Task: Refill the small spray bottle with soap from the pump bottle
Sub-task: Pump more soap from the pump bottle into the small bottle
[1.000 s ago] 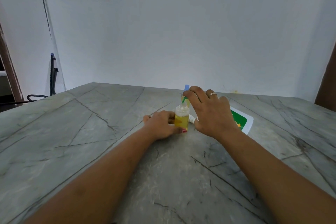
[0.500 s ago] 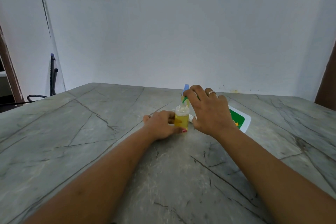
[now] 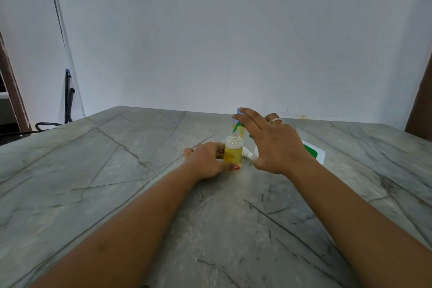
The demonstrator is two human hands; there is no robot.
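A small clear spray bottle, about half full of yellow soap and with its neck uncapped, stands upright on the marble table. My left hand grips it from the left, thumb at its base. Right behind it stands the pump bottle, mostly hidden; its blue pump head and green nozzle show, the nozzle pointing down at the small bottle's neck. My right hand hovers over the pump with fingers spread and the index fingertip on the pump head. The white spray cap lies on the table beside the small bottle.
A white and green pouch lies flat to the right, partly behind my right hand. The table's far edge meets a white wall. A black chair stands past the table's left corner.
My right hand has risen a little and its fingers have spread, with the index fingertip still on the pump head. The left hand and the small bottle have stayed in place.
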